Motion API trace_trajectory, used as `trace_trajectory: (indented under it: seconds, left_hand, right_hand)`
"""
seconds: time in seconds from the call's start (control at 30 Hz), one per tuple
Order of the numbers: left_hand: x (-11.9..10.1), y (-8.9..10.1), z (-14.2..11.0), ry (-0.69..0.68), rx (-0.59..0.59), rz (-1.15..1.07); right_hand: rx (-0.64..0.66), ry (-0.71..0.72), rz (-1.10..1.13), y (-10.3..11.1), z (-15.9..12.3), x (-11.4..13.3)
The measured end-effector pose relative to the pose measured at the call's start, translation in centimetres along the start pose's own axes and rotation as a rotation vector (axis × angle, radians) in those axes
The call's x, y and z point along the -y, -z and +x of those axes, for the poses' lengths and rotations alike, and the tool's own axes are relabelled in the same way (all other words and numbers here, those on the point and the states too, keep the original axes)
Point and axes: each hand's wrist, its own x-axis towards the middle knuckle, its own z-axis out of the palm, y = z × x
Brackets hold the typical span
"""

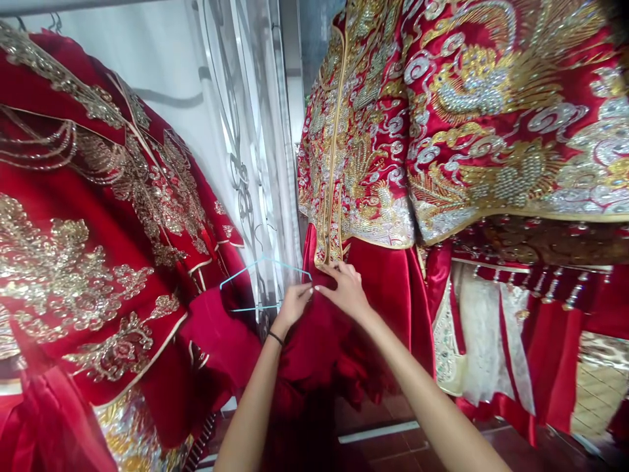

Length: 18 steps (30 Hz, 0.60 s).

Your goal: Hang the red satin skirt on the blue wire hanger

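Garment [317, 341], one, red, is low at centre, on one hanger [264, 259]. At the hanger's right end I have two hands: left hand [295, 305], fingers narrow, pinched at the cloth edge; right hand [345, 288], thumb and forefinger spread, hold unclear. Two embroidered jackets [363, 144] hang right.

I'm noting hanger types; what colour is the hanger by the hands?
The hanger is light blue, shown best in the head view.
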Motion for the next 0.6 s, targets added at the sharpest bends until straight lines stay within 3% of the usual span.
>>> trace_trajectory:
  seconds: [0.1, 0.17, 0.27, 0.4, 0.5, 0.6]
  left_hand:
    - [0.1, -0.3, -0.2, 0.006, -0.059, 0.073]
    - [0.2, -0.8, -0.1, 0.014, -0.118, 0.108]
    - [-0.2, -1.3, -0.1, 0.019, -0.154, 0.142]
    - [-1.5, -1.2, -1.9, -0.040, -0.208, 0.283]
    - [-1.4, -0.6, -6.8, -0.119, -0.353, 0.485]
    - [1.1, 0.0, -15.4, -0.174, -0.557, 0.655]
  right_hand:
    - [0.181, 0.012, 0.225, 0.0, 1.2, -1.1]
    - [0.225, 0.013, 0.343, -0.8, 1.4, -1.5]
    - [0.172, 0.006, 0.377, -2.0, 1.0, -1.7]
    - [0.031, 0.015, 0.227, -2.3, -0.1, -1.5]
    - [-0.203, -0.009, 0.117, -2.9, -3.4, -1.9]
    - [-0.406, -0.080, 0.068, -5.6, -10.5, -3.6]
